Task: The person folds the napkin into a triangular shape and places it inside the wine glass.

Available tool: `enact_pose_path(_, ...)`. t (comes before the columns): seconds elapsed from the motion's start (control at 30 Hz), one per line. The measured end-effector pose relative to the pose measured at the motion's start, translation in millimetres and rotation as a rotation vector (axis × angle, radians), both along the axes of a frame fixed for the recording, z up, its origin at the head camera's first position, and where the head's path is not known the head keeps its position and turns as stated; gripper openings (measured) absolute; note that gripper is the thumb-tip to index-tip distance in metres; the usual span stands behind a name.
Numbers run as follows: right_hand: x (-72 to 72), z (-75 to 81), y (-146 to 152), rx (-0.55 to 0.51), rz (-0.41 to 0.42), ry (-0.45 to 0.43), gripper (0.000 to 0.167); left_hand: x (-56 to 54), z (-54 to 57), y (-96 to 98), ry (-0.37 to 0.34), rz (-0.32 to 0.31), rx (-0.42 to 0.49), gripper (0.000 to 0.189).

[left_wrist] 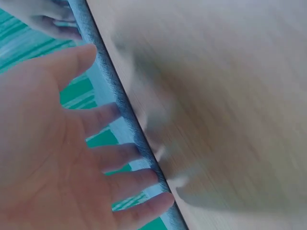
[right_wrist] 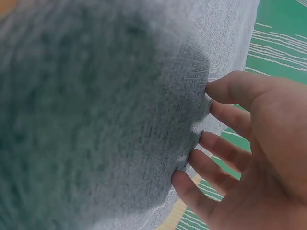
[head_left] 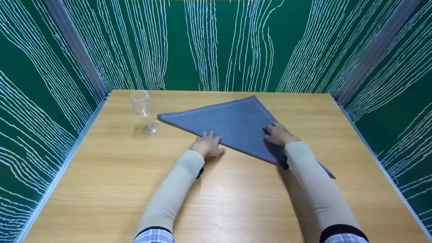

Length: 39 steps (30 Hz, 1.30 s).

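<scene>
Currently, the grey-blue cloth (head_left: pixel 233 125) is lying on the wooden table (head_left: pixel 219 206) in a broad triangle, to the right of the wine glass (head_left: pixel 142 107), with one corner pointing toward it and sitting just beside it. The glass is standing upright, apart from both hands.

The left hand (head_left: pixel 207 144) is resting to the right of the glass and nearer the person, its fingers spreading almost straight over the cloth's front edge while the thumb is lying off it; it is gripping nothing. The right hand (head_left: pixel 280 134) is resting much farther right of the glass, its slightly bent fingers and thumb spreading apart, the tips touching the fabric without seeming to pinch it.

Judging by the lie of the fabric, one diagonal fold is looking done: a thick edge is running along the front, and pale stitching is following the far sides. No second fold is showing, so smoothing and any further folding are apparently remaining. The corner farthest from the glass is poking out beyond the right sleeve (head_left: pixel 319 182), which is hiding how evenly the layers are meeting there.
</scene>
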State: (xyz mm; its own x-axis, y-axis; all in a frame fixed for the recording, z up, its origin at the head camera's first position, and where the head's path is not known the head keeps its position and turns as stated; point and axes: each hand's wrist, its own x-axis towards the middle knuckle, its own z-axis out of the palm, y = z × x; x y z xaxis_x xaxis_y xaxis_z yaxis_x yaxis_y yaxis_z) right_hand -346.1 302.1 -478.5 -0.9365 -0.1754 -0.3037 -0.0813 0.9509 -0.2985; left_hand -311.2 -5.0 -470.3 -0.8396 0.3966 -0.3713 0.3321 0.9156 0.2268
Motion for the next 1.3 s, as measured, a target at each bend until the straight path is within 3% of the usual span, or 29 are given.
enact_pose_path(0.3,0.1,2.4,-5,0.028,-0.021,-0.031,0.057,-16.0,1.6,-9.9,-0.057,0.039,0.080,0.066)
enact_pose_path(0.47,-1.6,2.6,-10,0.039,-0.027,-0.016,0.057,-25.1,2.5,-12.5,-0.053,0.039,0.094,0.065)
enact_pose_path(0.67,-2.6,-0.1,-11,0.028,-0.007,0.004,0.058,-30.8,4.5,-14.8,-0.108,0.048,0.133,0.066)
enact_pose_path(0.87,-1.4,-1.5,-9,0.034,-0.011,0.017,0.058,-22.0,2.2,-7.0,-0.127,0.075,0.172,0.071)
enact_pose_path(1.03,-1.1,-2.0,-8,0.041,-0.027,0.015,0.059,-8.0,8.0,14.4,-0.158,0.006,0.184,0.069)
enact_pose_path(1.17,-1.9,-2.6,-8,0.044,-0.030,0.005,0.060,2.9,10.4,34.3,-0.162,-0.047,0.131,0.071)
enact_pose_path(1.3,-3.1,-0.3,-6,0.041,-0.025,-0.013,0.059,5.2,7.5,45.7,-0.122,-0.071,0.053,0.074)
